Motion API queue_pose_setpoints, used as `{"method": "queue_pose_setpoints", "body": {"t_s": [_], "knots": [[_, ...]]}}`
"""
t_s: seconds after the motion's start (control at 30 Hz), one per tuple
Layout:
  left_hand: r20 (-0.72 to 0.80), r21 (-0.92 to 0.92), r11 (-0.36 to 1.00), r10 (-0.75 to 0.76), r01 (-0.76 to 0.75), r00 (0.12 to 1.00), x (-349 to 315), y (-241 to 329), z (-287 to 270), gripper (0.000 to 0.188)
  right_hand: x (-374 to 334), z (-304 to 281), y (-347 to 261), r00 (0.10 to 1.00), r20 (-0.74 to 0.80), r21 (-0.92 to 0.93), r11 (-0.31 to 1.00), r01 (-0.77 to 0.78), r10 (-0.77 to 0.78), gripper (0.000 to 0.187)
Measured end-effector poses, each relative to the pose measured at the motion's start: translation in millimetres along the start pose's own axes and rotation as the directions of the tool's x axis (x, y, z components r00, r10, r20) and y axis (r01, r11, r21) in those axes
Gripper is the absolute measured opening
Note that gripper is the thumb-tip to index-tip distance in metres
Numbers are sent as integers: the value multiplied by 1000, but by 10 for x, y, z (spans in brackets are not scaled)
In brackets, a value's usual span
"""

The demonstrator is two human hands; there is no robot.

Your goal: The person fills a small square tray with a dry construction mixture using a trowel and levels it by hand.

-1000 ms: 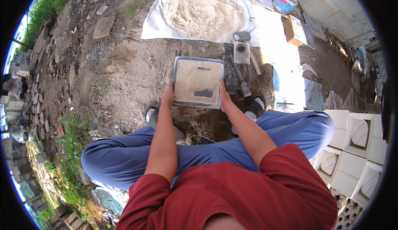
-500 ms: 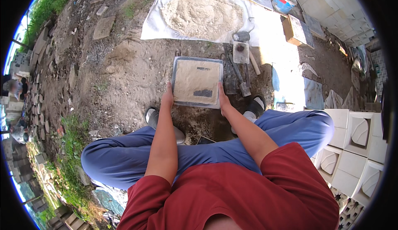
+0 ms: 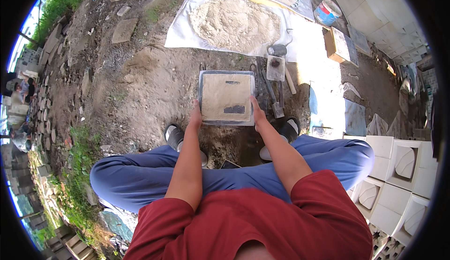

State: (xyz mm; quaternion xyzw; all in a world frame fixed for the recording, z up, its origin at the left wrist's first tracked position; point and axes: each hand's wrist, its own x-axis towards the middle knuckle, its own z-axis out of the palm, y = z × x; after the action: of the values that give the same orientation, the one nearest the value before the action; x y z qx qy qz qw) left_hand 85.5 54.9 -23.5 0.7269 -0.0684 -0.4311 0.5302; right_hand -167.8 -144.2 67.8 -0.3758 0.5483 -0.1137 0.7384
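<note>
Between my feet is a shallow, square grey-rimmed tray (image 3: pixel 227 123), spread with beige powder (image 3: pixel 214 96). Two dark patches show through the powder on its right half, a thin one at the far side and a wider one at the near side. My left hand (image 3: pixel 196 113) grips the tray's left edge, its thumb lying along the rim. On the opposite edge my right hand (image 3: pixel 257 112) holds on in the same way. The fingers of both hands are partly hidden at the tray's sides. Whether the tray touches what is beneath it, I cannot tell.
A trowel (image 3: pixel 278 110), a mallet (image 3: pixel 277 50) and a small stained block (image 3: pixel 275 68) lie right of the tray. Beyond it, white sacks (image 3: pixel 176 37) carry heaped pale powder (image 3: pixel 236 23). A bucket (image 3: pixel 327 11) stands far right; pale patterned blocks (image 3: pixel 393 199) are stacked near right.
The whole view has shifted, so the ground and tray appear slightly lower and further right. The tray looks a little squarer to me. Both hands keep their hold on its sides.
</note>
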Motion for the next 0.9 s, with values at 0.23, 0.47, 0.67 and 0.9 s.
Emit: {"method": "queue_pose_setpoints", "body": {"t_s": [0.23, 0.47, 0.67, 0.9], "knots": [[-103, -184, 906, -404, 382, 909, -578, 171, 1008, 108, 234, -587, -193, 997, -14, -181, 980, -81, 79, 116], [34, -249, 855, -461, 454, 887, -693, 268, 823, 113, 161, -336, -154, 907, -351, -605, 796, -32, -230, 104], [69, -326, 878, -347, 350, 935, -875, 236, 938, 125, -68, -256, -286, 768, -329, -673, 707, 217, -550, 78], [-252, -364, 894, -364, 260, 897, -486, -384, 753, 116, 163, -132, -662, 869, -81, -602, 719, 348, -489, 74]]}}
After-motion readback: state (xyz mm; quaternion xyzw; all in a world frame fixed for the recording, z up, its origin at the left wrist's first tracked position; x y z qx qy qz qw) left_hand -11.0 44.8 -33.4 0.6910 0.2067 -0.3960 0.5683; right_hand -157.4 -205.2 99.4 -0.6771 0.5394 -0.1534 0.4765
